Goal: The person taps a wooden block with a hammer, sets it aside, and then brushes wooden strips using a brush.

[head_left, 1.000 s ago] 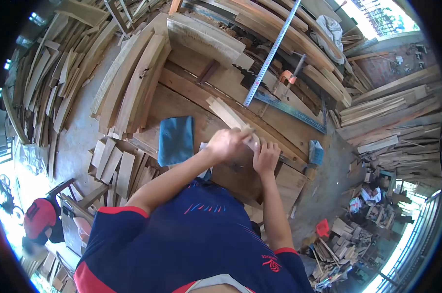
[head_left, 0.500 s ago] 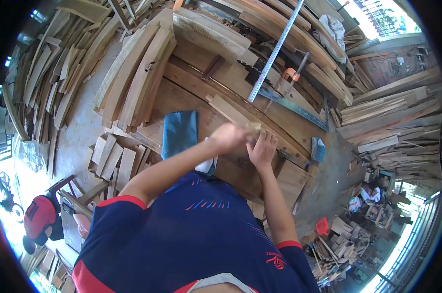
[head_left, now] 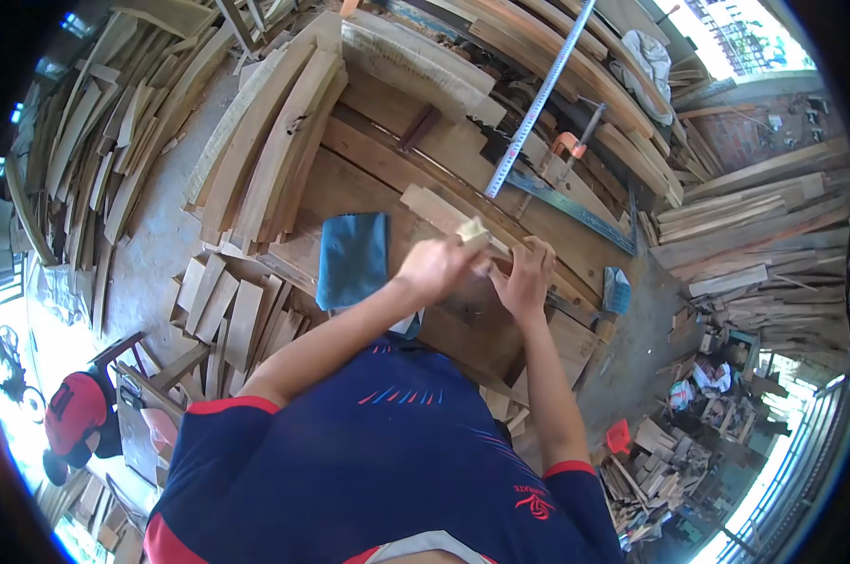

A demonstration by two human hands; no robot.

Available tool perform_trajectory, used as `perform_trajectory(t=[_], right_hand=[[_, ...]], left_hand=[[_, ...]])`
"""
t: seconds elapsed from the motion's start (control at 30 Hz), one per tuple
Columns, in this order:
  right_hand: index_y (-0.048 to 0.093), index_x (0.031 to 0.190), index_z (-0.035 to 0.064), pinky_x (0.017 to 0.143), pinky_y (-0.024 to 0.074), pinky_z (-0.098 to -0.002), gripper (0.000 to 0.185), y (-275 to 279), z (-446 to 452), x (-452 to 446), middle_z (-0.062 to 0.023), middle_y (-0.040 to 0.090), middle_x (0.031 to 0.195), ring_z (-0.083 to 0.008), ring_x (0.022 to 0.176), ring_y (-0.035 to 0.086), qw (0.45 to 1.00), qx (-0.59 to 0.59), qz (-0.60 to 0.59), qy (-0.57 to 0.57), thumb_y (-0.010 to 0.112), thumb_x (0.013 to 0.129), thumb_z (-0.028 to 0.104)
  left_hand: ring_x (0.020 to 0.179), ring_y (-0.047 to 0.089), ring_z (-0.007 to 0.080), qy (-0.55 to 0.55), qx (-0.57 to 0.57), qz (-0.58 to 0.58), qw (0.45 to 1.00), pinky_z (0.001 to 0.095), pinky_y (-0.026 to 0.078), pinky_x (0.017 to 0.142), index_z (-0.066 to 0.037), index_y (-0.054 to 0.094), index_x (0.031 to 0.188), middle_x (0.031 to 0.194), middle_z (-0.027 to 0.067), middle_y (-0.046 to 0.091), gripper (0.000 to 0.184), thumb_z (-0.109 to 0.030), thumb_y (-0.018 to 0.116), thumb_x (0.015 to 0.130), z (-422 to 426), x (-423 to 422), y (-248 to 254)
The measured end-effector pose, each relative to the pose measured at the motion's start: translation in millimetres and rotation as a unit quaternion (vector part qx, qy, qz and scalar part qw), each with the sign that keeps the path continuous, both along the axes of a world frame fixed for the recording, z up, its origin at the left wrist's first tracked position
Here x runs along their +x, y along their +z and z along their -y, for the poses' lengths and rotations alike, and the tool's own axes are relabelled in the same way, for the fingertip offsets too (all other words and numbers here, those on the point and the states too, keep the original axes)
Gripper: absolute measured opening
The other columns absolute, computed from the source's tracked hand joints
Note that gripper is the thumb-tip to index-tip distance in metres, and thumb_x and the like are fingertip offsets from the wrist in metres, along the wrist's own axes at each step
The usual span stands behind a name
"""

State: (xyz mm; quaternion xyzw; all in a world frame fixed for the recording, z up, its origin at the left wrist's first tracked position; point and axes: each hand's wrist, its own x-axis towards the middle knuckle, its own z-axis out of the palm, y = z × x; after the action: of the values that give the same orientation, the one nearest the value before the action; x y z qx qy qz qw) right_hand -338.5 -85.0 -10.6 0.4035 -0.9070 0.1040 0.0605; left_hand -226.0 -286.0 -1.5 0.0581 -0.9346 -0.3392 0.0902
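Note:
My left hand point(head_left: 434, 267) is closed around a small pale piece point(head_left: 472, 229), whose exact kind I cannot make out. It is at a wooden strip point(head_left: 434, 209) lying at a slant on the workbench point(head_left: 350, 193). My right hand point(head_left: 526, 274) is at the near end of the same strip, its fingers bent over the wood and its thumb towards my left hand. Part of the strip is hidden beneath both hands. To the left of my left hand lies a folded blue cloth point(head_left: 352, 256).
Curved boards point(head_left: 279, 141) stack at the bench's left. Beyond are a steel ruler point(head_left: 542, 99), an orange clamp point(head_left: 568, 145) and a metal straightedge point(head_left: 580, 218). A blue packet point(head_left: 616, 289) sits at the right end. A person in a red cap point(head_left: 75, 414) is at lower left.
My left hand has shifted slightly up and left along the strip with the pale piece, which shows more clearly. My right hand has moved a little to the right.

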Motion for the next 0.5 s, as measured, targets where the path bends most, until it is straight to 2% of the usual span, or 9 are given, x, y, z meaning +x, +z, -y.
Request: perform_trajectory(t=[0.03,0.1,0.17,0.23,0.27,0.37,0.43,0.5], right_hand=[[0.064,0.113,0.0029,0.105,0.0396,-0.0548,0.053,-5,-2,4,-0.0210,0.059,0.122,-0.0412,0.120,0.051,1.000,0.005,-0.007,-0.011,0.074,0.091,0.050],[0.063,0.121,0.0032,0.105,0.0391,-0.0543,0.054,-13,-6,7,-0.0211,0.059,0.122,-0.0411,0.121,0.051,0.999,0.004,-0.010,-0.041,0.072,0.093,0.048],[0.060,0.128,0.0036,0.104,0.0398,-0.0534,0.055,-19,-3,16,-0.0207,0.060,0.122,-0.0409,0.120,0.052,0.997,-0.011,-0.003,-0.076,0.070,0.094,0.046],[0.058,0.133,0.0048,0.104,0.0401,-0.0532,0.055,-24,-2,22,-0.0196,0.062,0.120,-0.0406,0.118,0.055,0.996,-0.024,-0.023,-0.081,0.069,0.095,0.044],[0.058,0.132,0.0050,0.104,0.0402,-0.0533,0.055,-26,-1,24,-0.0194,0.062,0.119,-0.0405,0.117,0.055,0.996,-0.036,-0.025,-0.083,0.069,0.095,0.044],[0.059,0.130,0.0056,0.103,0.0405,-0.0535,0.053,-35,-3,20,-0.0188,0.063,0.117,-0.0405,0.115,0.056,0.995,-0.042,-0.020,-0.088,0.071,0.094,0.043],[0.060,0.127,0.0060,0.103,0.0404,-0.0533,0.050,-37,-8,17,-0.0182,0.064,0.116,-0.0402,0.114,0.057,0.996,-0.030,-0.013,-0.081,0.072,0.093,0.041],[0.063,0.122,0.0065,0.103,0.0402,-0.0527,0.046,-31,-15,16,-0.0175,0.064,0.115,-0.0397,0.113,0.057,0.998,-0.009,-0.005,-0.066,0.073,0.092,0.039]], left_hand=[[0.071,0.073,0.0361,0.004,0.013,-0.056,0.998,0.0493,0.059,0.058,-0.022,0.063,0.127,0.076,0.0142,0.070,0.030,-0.024,0.063,0.097,-6,-1,-4],[0.076,0.073,0.0394,0.010,0.037,-0.048,0.998,0.0501,0.060,0.065,-0.015,0.064,0.121,0.080,0.0197,0.070,0.025,-0.022,0.064,0.097,16,-4,-10],[0.078,0.073,0.0393,0.104,0.002,-0.083,0.991,0.0491,0.060,0.070,-0.012,0.064,0.119,0.082,0.0197,0.070,0.024,-0.017,0.062,0.096,45,-10,-11],[0.077,0.073,0.0385,0.168,0.022,-0.099,0.981,0.0500,0.060,0.068,-0.012,0.065,0.116,0.084,0.0191,0.071,0.021,-0.015,0.060,0.096,67,-13,11],[0.077,0.073,0.0388,0.175,0.003,-0.045,0.984,0.0523,0.060,0.064,-0.013,0.067,0.109,0.085,0.0200,0.071,0.016,-0.020,0.061,0.095,65,-18,8],[0.074,0.073,0.0376,-0.014,-0.091,0.032,0.995,0.0492,0.060,0.064,-0.013,0.072,0.119,0.087,0.0187,0.074,0.026,-0.025,0.066,0.097,19,-32,-12],[0.074,0.073,0.0374,-0.061,0.004,0.022,0.998,0.0497,0.060,0.065,-0.018,0.071,0.124,0.088,0.0174,0.074,0.032,-0.027,0.067,0.094,-20,-22,18],[0.074,0.074,0.0371,-0.071,-0.009,0.057,0.996,0.0495,0.060,0.066,-0.021,0.071,0.126,0.088,0.0164,0.075,0.034,-0.027,0.067,0.093,-23,-15,14]])
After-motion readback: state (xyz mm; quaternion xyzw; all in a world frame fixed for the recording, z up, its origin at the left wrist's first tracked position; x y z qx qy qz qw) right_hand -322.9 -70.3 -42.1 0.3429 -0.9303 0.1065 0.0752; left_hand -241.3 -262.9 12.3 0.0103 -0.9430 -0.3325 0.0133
